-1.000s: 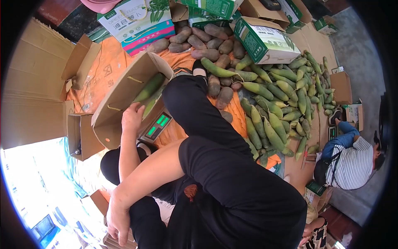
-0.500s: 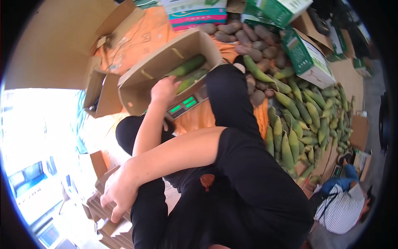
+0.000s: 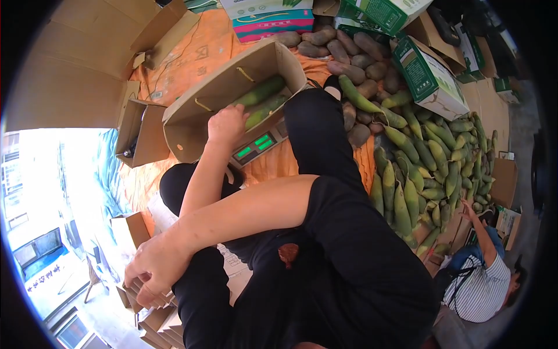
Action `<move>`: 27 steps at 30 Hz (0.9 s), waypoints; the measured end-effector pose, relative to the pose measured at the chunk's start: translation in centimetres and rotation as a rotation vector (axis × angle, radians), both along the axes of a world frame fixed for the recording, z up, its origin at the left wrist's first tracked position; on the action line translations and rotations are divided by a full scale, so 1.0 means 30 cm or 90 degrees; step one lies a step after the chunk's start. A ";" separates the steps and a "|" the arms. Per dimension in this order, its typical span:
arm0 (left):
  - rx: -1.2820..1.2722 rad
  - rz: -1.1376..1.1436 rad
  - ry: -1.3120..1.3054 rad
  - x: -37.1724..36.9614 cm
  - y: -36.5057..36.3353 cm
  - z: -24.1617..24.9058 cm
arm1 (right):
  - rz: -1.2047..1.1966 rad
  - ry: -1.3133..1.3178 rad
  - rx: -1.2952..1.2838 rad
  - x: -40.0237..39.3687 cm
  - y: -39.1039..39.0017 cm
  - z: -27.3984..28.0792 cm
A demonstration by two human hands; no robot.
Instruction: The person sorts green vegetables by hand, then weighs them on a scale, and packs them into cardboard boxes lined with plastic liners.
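In the head view, the left hand (image 3: 228,123) rests curled on the rim of the open cardboard box (image 3: 197,119) holding green radishes (image 3: 263,99). The right hand (image 3: 152,269), fingers loosely bent, touches a stack of flattened cartons (image 3: 152,314).

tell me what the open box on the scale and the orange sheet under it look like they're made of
Open box: plain brown corrugated cardboard, matte, with folded flaps. Orange sheet: probably woven plastic or cloth, since it wrinkles and carries faint print; the exact fabric cannot be told.
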State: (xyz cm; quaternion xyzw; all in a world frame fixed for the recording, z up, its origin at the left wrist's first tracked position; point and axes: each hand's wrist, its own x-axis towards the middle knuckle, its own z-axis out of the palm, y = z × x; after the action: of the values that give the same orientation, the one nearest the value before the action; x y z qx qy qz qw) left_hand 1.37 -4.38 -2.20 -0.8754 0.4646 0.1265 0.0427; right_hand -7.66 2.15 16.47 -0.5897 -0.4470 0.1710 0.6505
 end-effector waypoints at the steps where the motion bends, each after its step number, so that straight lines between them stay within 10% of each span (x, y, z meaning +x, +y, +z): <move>1: -0.001 -0.006 0.001 0.000 0.002 0.000 | -0.002 0.029 0.041 0.003 -0.008 0.000; 5: -0.037 -0.005 -0.004 0.012 0.013 -0.018 | 0.093 0.238 0.109 0.000 -0.052 0.003; 9: -0.012 -0.015 -0.023 0.018 0.001 0.001 | -0.100 0.034 -0.026 0.060 0.190 -0.184; 11: -0.014 -0.024 -0.030 0.029 0.002 0.002 | -0.886 -0.039 -0.921 0.010 0.322 -0.259; 27: 0.075 -0.058 -0.125 0.027 -0.038 0.022 | -0.873 0.078 -0.450 -0.076 0.242 -0.164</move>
State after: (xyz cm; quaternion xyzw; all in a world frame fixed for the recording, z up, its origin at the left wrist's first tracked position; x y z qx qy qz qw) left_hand 2.17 -5.54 -1.54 -0.8575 0.4892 0.0655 0.1449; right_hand -9.95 9.41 11.54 -0.8968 0.1357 -0.1055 0.4078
